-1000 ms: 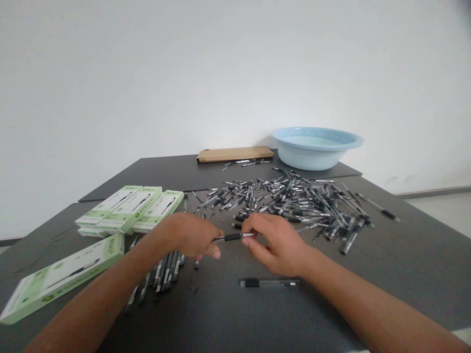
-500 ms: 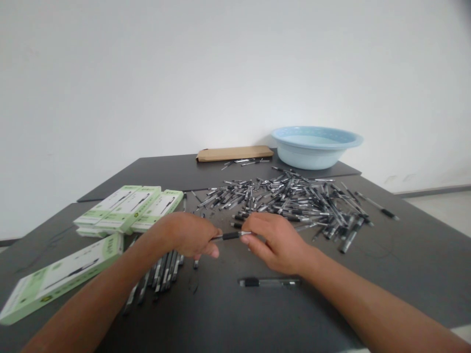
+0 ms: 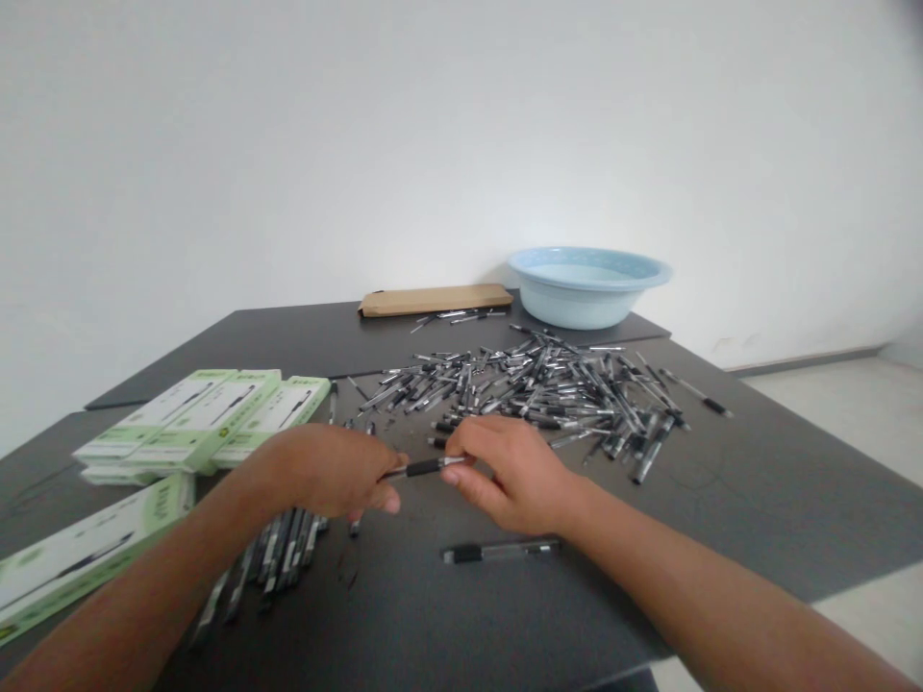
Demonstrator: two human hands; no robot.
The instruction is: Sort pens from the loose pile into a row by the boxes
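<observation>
A gel pen (image 3: pixel 423 467) with a black grip spans the gap between my two hands above the dark table. My left hand (image 3: pixel 333 471) pinches its left part, most of which the fingers hide. At the other end, thumb and forefinger of my right hand (image 3: pixel 507 475) close on the clear tip. Below the right hand a single pen (image 3: pixel 499 551) lies flat on the table. A row of pens (image 3: pixel 285 553) lies under and beside my left wrist, partly covered by the forearm. Just beyond the right hand spreads a loose heap of pens (image 3: pixel 562 380).
White and green pen boxes (image 3: pixel 209 408) are stacked at left, with one more box (image 3: pixel 87 557) nearer me. A light blue basin (image 3: pixel 587 293) stands at the back right beside a flat brown cardboard piece (image 3: pixel 436 300). Several thin pens lie before the cardboard.
The view has turned slightly right, so everything sits further left in the picture. Both hands keep the same hold on the pen.
</observation>
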